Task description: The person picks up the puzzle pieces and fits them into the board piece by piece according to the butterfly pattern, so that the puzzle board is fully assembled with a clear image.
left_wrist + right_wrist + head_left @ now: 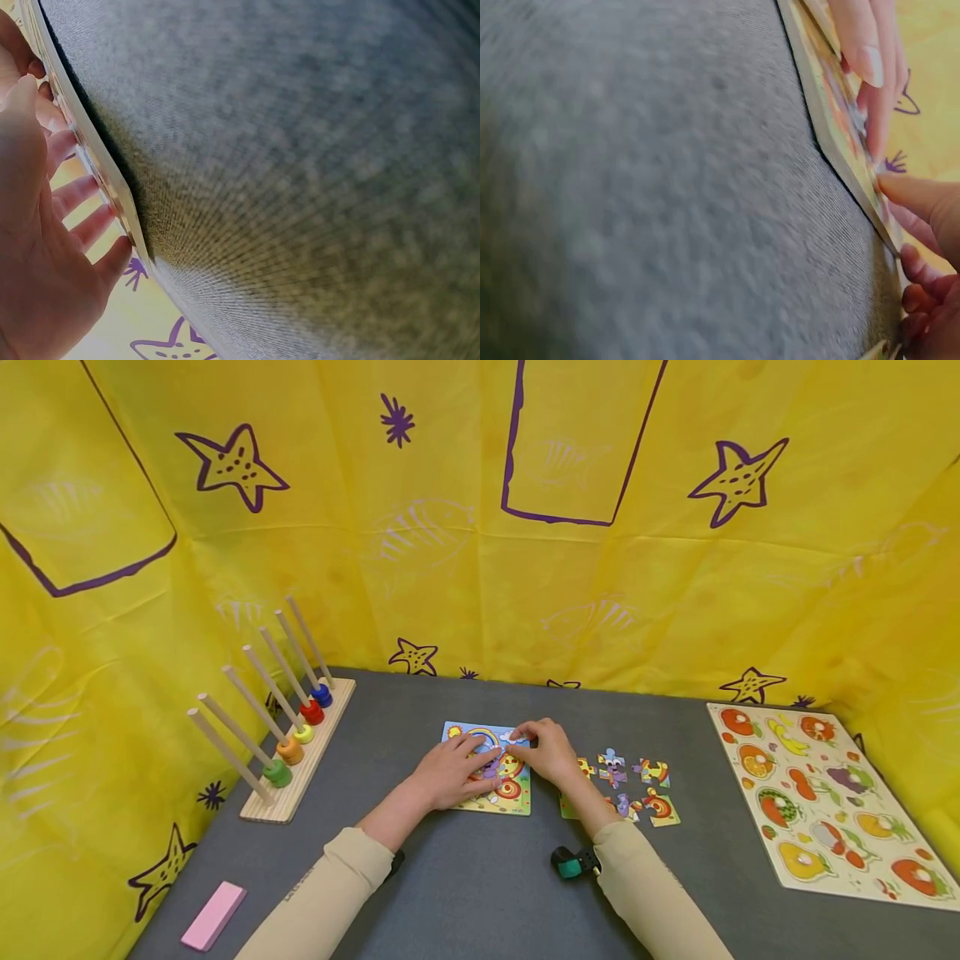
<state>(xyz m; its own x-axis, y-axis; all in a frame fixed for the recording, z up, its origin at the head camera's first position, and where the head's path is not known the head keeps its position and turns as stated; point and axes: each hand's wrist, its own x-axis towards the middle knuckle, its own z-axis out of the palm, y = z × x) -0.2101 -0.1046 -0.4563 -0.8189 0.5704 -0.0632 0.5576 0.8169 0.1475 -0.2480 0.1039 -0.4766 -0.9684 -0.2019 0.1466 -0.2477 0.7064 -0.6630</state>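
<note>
A colourful jigsaw board (520,803) with a rainbow and a snail lies on the grey table. My left hand (450,774) rests on it, fingers spread over the picture; in the left wrist view the left hand (52,255) reaches along the board's edge (112,176). At the upper right corner, my right hand (551,753) has its thumb and index finger bent on a puzzle piece (512,739), mostly hidden by the fingers. The right wrist view shows the right hand (934,255) with its thumb at the board and other fingers curled beside the edge.
Several loose puzzle pieces (612,768) lie right of the board, partly behind my right forearm. A wooden peg stand (258,810) with coloured rings is at left, with a pink block (213,917) nearer. A fruit board (817,878) lies at right. Yellow cloth (465,593) surrounds the table.
</note>
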